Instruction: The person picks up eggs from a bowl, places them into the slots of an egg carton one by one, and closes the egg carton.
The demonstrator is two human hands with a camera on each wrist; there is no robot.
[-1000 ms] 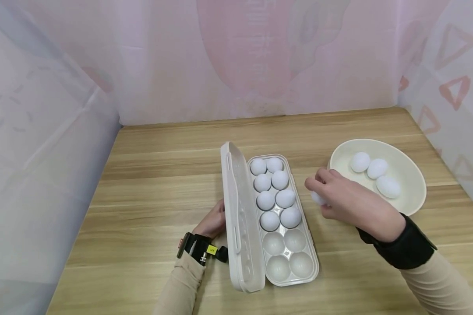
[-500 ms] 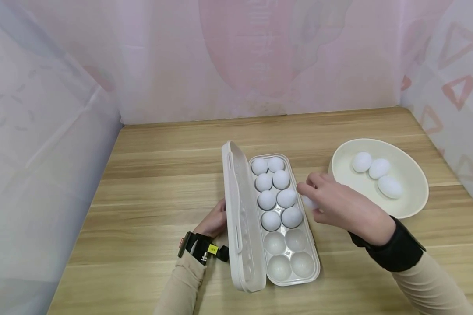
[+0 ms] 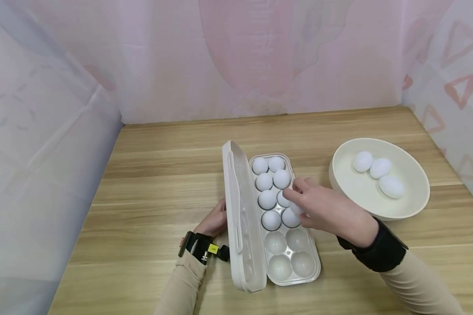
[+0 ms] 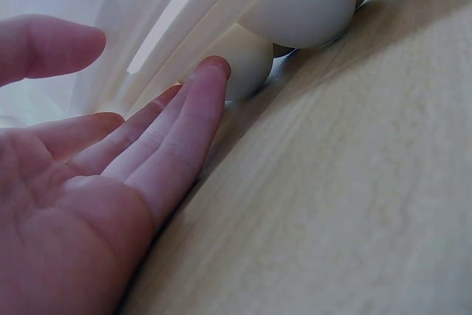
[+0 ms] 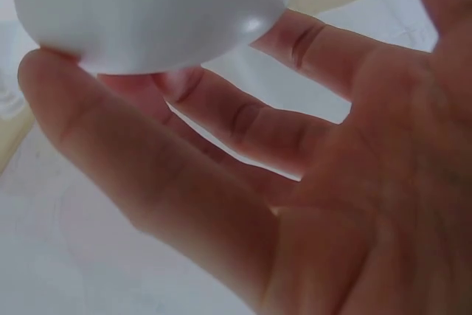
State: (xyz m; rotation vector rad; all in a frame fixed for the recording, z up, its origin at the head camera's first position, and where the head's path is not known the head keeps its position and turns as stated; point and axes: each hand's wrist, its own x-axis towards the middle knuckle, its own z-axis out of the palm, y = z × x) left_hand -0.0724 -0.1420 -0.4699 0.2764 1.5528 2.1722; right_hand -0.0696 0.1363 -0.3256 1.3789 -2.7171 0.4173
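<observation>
My right hand [image 3: 333, 210] holds a white egg [image 3: 296, 207] between thumb and fingers, above the right edge of the egg carton. In the right wrist view, the egg [image 5: 151, 16] sits against the curled fingers. The pale carton [image 3: 276, 243] lies on the table with its lid [image 3: 236, 218] raised on the left. White eggs fill the far rows, and the nearest cups hold none. My left hand [image 3: 212, 222] is behind the lid, partly hidden. In the left wrist view, straight fingers [image 4: 177, 145] of that hand touch the carton's underside or lid.
To the right of the carton stands a cream bowl [image 3: 354, 186] with three white eggs [image 3: 380, 168] in it. The wooden table [image 3: 161, 175] is bounded by pale printed cloth [image 3: 173, 65] at the back and both sides.
My right hand has moved left with the egg, from beside the bowl to over the carton. The left hand keeps its place at the lid.
</observation>
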